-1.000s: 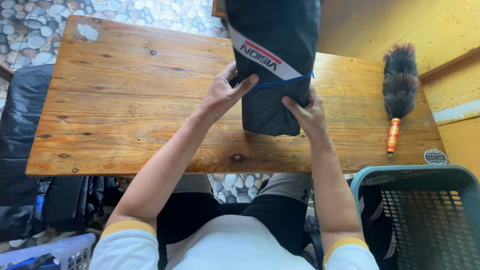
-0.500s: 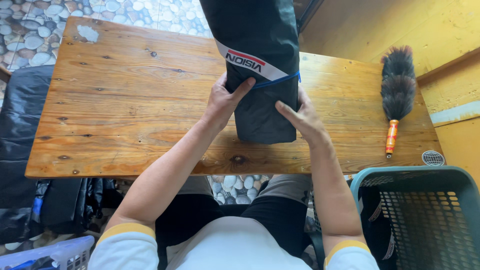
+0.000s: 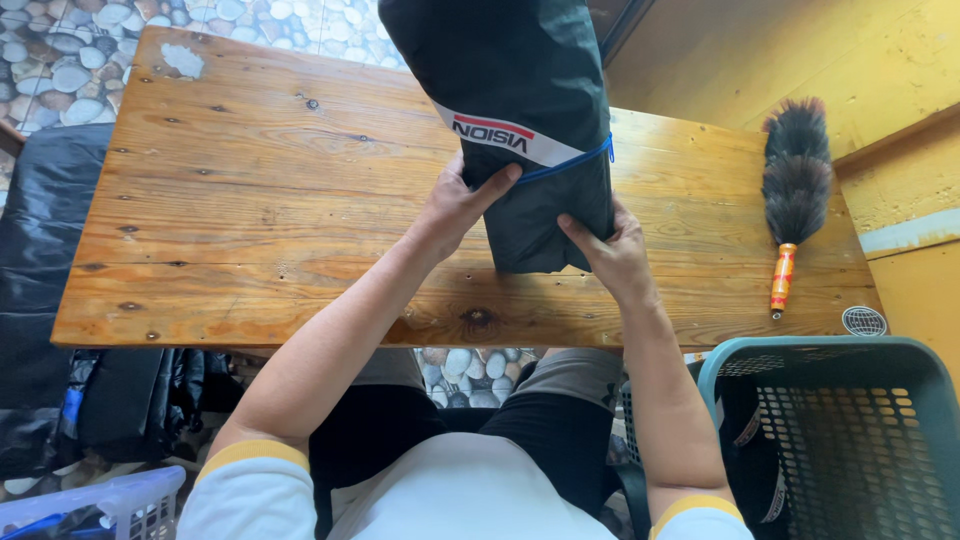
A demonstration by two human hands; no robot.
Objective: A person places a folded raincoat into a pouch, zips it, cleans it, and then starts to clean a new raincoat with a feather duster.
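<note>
So, quick rundown of the setup:
Left hand (image 3: 455, 205): grip is clamped on the left edge of the dark garment (image 3: 520, 120), thumb on the front just under the white band, fingers tucked behind.
Right hand (image 3: 612, 252): grip is pressed on the garment's lower right side, fingers spread flat over the fabric, thumb pointing up along it.
Garment: folded dark bundle with a white band and a thin blue cord across it, held between both hands. Its bottom end sits on or just above the counter (image 3: 250, 200), can't tell which, and the top runs up past the edge of view.
Counter: bare wooden planks with knots, stretching well out to the left of the left hand.
Duster (image 3: 795, 185): feathery dark head, orange handle, lying on the counter well to the right of the right hand.
Basket (image 3: 840, 440): teal plastic one, below and right of the right hand, beside the person's knee.
Floor (image 3: 60, 60): pebble pattern, beyond the counter's far left.
</note>
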